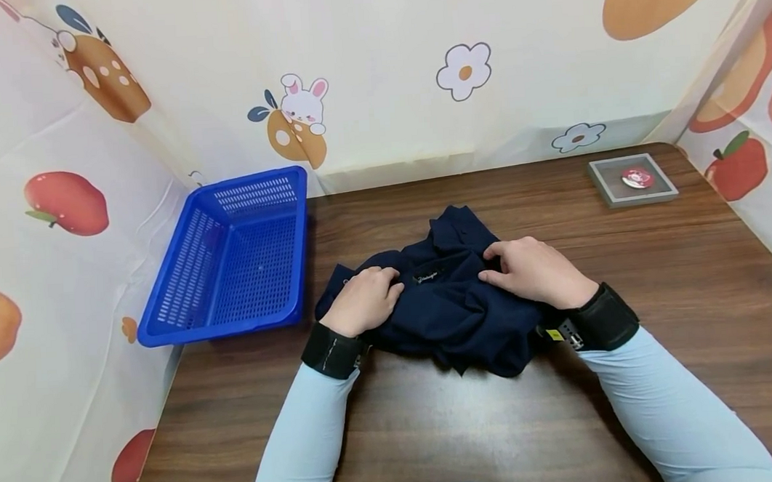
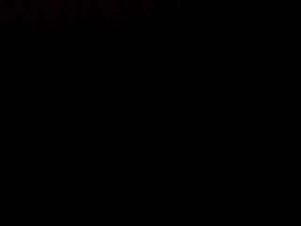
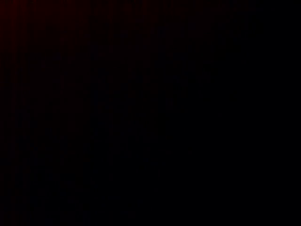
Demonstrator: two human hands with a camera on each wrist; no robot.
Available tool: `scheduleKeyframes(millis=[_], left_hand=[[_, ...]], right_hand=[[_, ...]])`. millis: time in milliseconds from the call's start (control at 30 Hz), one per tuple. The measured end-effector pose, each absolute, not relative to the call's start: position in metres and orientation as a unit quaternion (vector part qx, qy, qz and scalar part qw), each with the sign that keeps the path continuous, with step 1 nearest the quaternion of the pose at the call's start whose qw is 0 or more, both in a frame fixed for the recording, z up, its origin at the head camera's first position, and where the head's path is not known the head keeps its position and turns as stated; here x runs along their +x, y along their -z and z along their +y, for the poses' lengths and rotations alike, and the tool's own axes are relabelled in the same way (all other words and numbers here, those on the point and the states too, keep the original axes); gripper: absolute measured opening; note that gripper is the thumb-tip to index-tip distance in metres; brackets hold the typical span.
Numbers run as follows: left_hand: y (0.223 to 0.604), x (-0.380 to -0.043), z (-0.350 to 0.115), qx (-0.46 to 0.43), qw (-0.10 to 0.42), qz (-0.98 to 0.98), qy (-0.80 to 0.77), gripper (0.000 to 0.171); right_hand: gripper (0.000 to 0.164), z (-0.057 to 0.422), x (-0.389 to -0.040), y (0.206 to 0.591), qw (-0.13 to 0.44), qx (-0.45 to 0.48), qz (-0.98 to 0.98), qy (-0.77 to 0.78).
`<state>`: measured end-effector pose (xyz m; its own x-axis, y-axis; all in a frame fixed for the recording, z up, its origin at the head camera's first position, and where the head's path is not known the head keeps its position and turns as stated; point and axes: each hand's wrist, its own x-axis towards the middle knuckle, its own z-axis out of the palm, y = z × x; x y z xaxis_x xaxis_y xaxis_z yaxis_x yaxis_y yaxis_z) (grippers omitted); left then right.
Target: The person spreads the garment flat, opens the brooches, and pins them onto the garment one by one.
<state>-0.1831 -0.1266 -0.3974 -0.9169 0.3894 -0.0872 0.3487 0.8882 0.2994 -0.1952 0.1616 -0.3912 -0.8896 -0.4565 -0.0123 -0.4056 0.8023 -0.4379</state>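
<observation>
Shirt (image 1: 448, 303) rumpled on desk (image 1: 252, 430) | left hand (image 1: 365, 300), right hand (image 1: 537, 273) on it, can't tell if gripping | risk: could bunch if pulled unevenly

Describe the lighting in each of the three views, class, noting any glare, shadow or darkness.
Head view: well lit, with pale glare on the brown table just in front of the navy garment, and a dark shadow along the inner side of the right sleeve; left wrist view: almost wholly black; right wrist view: also nearly black, with a faint red tint at upper left.
</observation>
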Motion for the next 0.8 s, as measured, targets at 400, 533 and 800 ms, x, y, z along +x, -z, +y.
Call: scheduleKeyframes(millis=[400, 533, 800], left_hand=[[0.3987, -0.1826, -0.1272, 0.193, 0.083, 0.966, -0.150, 0.037], [0.3982, -0.1827, -0.1275, 0.203, 0.074, 0.964, -0.154, 0.037], [0.3927, -0.1835, -0.1304, 0.218, 0.046, 0.958, -0.180, 0.048]], right_hand=[[0.018, 0.1582, -0.1927, 0.3994, 0.084, -0.272, 0.936, 0.206], [0.019, 0.1579, -0.1930, 0.3997, 0.068, -0.276, 0.936, 0.209], [0.016, 0.1571, -0.1938, 0.3969, 0.045, -0.275, 0.935, 0.221]])
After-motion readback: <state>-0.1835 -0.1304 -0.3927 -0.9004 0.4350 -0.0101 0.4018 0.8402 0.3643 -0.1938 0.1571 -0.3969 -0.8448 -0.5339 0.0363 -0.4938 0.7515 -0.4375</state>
